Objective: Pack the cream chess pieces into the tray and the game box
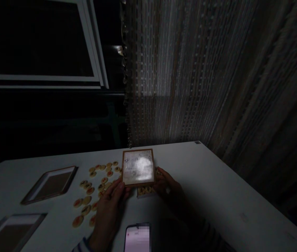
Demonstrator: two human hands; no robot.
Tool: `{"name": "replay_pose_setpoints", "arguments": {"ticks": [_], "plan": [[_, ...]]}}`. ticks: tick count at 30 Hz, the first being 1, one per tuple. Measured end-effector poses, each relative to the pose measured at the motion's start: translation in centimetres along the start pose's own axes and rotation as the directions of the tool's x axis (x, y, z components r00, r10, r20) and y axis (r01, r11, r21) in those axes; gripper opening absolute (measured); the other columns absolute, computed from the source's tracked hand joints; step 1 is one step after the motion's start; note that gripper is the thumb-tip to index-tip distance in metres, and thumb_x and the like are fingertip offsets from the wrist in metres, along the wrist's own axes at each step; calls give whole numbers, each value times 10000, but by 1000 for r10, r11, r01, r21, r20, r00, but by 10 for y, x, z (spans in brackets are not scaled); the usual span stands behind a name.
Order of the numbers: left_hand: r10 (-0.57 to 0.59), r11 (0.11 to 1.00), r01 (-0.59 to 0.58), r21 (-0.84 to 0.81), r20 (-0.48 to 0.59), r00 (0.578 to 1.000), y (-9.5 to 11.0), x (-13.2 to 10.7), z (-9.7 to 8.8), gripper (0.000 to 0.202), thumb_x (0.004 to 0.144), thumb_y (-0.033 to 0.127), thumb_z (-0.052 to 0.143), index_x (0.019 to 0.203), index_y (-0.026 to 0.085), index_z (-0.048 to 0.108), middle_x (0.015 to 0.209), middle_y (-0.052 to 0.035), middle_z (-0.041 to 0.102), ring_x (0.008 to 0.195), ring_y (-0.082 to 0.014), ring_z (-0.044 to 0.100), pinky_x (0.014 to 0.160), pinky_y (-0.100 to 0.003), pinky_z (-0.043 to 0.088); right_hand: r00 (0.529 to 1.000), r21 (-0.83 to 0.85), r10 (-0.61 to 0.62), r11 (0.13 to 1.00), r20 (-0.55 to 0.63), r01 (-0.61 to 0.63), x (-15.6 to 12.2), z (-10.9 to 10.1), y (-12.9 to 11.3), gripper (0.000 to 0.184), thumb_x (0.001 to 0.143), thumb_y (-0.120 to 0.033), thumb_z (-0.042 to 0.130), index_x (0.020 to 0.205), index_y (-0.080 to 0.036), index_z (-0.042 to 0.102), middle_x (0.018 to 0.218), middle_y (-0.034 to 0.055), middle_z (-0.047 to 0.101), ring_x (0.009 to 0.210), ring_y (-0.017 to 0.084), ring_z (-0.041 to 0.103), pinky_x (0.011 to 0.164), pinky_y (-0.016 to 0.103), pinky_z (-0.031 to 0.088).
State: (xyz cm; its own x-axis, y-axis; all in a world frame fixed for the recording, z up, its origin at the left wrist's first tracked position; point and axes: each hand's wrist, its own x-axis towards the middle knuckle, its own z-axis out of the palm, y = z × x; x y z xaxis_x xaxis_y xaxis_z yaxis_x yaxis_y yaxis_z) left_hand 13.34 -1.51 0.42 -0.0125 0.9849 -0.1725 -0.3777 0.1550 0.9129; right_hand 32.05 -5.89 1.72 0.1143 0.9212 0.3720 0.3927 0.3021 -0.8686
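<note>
Between my two hands is a square box lid point(135, 176) with a light printed face and a wooden-coloured rim, tilted toward me, with a bright glare on it. My left hand point(108, 204) grips its lower left corner, thumb on the front edge. At the lower right corner, my right hand point(170, 189) has its fingers closed on the rim. Partly hidden beneath the lid is a pale box point(145, 194) with round pieces in it. Left of the lid, several round wooden Chinese chess pieces point(86, 200) with red or dark characters lie scattered, some overlapping.
Everything rests on a white table point(203, 196). Two shallow framed trays point(71, 171) lie at the left, one cut off by the picture edge. A lit phone point(137, 239) lies near me. Behind hang a patterned curtain point(177, 87) and a dark window point(99, 59). The room is dim.
</note>
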Motion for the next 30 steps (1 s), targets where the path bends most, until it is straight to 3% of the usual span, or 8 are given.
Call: {"name": "replay_pose_setpoints", "arguments": {"ticks": [8, 16, 24, 30], "plan": [[-54, 999, 53, 14, 79, 995, -5, -1, 2, 361, 680, 255, 665, 1020, 162, 586, 990, -60, 655, 782, -137, 642, 704, -203, 528, 995, 76, 17, 997, 93, -24, 3, -7, -2, 453, 808, -319, 492, 1243, -222, 413, 1085, 66, 611, 937, 193, 596, 779, 329, 489], [-81, 997, 82, -7, 76, 994, -6, 2, 0, 359, 689, 239, 661, 1033, 173, 580, 998, -58, 657, 783, -132, 644, 706, -188, 525, 994, -164, -90, 981, 57, 98, 2, -8, -5, 427, 818, -307, 477, 1236, -233, 432, 1116, 63, 591, 923, 187, 589, 725, 267, 495], [-68, 997, 68, -22, 20, 998, -3, 0, 4, 296, 722, 156, 615, 1016, 138, 584, 1007, -79, 652, 761, -136, 648, 705, -219, 538, 926, -470, -365, 803, 97, 366, 2, -6, 13, 427, 844, -273, 435, 1263, -210, 381, 1183, 104, 520, 1083, 205, 482, 878, 338, 445], [-101, 992, 105, -66, 51, 994, -2, -2, 3, 274, 711, 186, 631, 980, 140, 600, 981, -65, 659, 755, -127, 639, 724, -221, 532, 831, -615, -539, 610, 141, 500, -1, -10, 18, 485, 839, -205, 440, 1304, -227, 306, 1169, 127, 509, 1028, 208, 510, 789, 341, 495]]}}
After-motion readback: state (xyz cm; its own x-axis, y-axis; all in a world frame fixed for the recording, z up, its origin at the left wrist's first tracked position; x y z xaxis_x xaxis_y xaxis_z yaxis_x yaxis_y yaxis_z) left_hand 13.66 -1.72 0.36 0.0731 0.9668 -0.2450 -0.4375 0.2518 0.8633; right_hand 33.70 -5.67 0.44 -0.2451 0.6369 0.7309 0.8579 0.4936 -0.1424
